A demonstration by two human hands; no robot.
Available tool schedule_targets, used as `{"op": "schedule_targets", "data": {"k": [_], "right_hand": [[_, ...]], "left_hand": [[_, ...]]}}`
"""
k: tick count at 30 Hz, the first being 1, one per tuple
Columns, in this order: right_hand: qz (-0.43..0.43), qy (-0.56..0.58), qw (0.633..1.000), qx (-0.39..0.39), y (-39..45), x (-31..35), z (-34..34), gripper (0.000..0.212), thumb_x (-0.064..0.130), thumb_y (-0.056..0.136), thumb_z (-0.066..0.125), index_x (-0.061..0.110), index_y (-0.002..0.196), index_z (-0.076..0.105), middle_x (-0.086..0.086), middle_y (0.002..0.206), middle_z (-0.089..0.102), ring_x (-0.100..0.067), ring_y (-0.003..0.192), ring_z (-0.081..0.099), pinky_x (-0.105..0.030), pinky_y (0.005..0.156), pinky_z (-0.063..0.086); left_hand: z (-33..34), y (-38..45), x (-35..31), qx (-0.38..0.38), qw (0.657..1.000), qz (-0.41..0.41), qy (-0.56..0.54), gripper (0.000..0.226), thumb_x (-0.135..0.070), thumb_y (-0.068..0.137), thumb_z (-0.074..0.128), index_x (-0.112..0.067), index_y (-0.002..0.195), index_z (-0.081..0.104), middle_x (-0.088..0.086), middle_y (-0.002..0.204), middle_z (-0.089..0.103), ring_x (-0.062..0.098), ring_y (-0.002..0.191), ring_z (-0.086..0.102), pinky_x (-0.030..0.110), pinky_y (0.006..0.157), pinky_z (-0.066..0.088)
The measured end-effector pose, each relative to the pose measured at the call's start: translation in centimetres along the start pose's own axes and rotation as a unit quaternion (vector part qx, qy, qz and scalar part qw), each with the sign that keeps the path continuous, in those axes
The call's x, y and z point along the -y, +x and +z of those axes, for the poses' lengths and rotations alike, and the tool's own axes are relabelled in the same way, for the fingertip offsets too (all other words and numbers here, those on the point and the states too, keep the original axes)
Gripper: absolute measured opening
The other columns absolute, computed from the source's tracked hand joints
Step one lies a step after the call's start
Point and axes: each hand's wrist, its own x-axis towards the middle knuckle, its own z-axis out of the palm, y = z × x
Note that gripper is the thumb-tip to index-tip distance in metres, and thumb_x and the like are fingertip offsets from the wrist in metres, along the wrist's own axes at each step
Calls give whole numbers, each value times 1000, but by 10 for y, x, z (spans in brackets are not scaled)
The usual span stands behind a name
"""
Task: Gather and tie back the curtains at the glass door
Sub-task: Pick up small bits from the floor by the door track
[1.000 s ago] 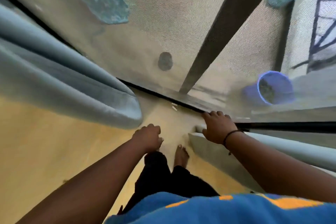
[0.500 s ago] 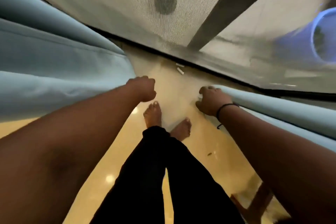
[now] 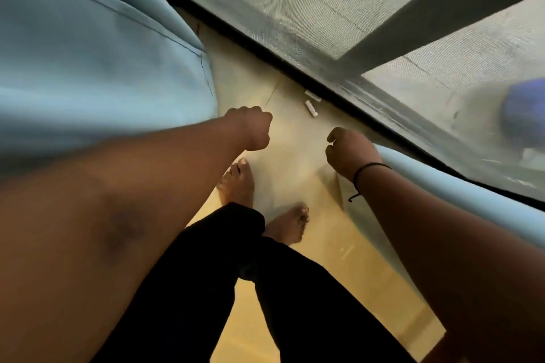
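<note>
Looking straight down at the foot of the glass door (image 3: 295,18). The pale blue left curtain (image 3: 97,68) hangs at the left, its lower hem ending just left of my left hand (image 3: 252,130). That hand is a closed fist beside the hem, with no fabric visible in it. The right curtain (image 3: 460,194) runs along the door track at the right. My right hand (image 3: 351,153), with a black cord on the wrist, is curled on the curtain's leading edge.
My bare feet (image 3: 239,183) stand on the glossy yellow floor (image 3: 339,244) between the curtains. Two small white pieces (image 3: 311,107) lie by the dark door track (image 3: 295,68). A blue bucket (image 3: 522,118) stands outside behind the mesh.
The view has tilted further down and moved closer to the door. Both arms now reach lower, and the left curtain fills more of the left side.
</note>
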Motion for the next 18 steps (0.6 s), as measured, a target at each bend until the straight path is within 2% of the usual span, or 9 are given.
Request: {"op": "schedule_targets", "data": {"k": [7, 10, 12, 14, 18], "right_hand": [[-2, -10, 1000, -7, 61, 3, 13, 35, 19, 89, 46, 23, 123, 55, -4, 117, 63, -25, 103, 59, -28, 75, 43], [-4, -5, 1000, -15, 90, 10, 22, 32, 22, 90, 48, 19, 121, 56, -7, 115, 63, -28, 100, 60, -29, 72, 41], [10, 12, 1000, -25, 108, 17, 29, 32, 24, 89, 50, 16, 120, 56, -9, 110, 64, -28, 89, 58, -28, 68, 38], [19, 25, 999, -32, 124, 23, 39, 32, 27, 89, 50, 15, 118, 57, -11, 107, 65, -30, 84, 57, -28, 67, 37], [38, 60, 997, -37, 142, 27, 49, 30, 33, 93, 46, 20, 117, 60, -13, 111, 65, -33, 101, 61, -31, 75, 41]], "left_hand": [[0, 50, -12, -51, 997, 36, -43, 41, -25, 91, 45, -16, 131, 45, 9, 132, 46, 31, 118, 47, 39, 90, 40], [6, 64, -11, -53, 993, 23, -105, 41, -26, 91, 45, -17, 132, 46, 8, 134, 44, 31, 119, 47, 38, 90, 40], [12, 71, -8, -48, 984, 10, -169, 38, -27, 91, 46, -18, 128, 49, 7, 131, 45, 29, 116, 49, 36, 89, 41], [18, 77, -6, -38, 964, -16, -261, 33, -29, 91, 49, -17, 121, 52, 5, 124, 49, 26, 110, 52, 30, 84, 42], [27, 88, -3, -19, 896, -75, -437, 8, -26, 89, 54, -20, 94, 57, 4, 95, 58, 23, 83, 54, 24, 69, 39]]}}
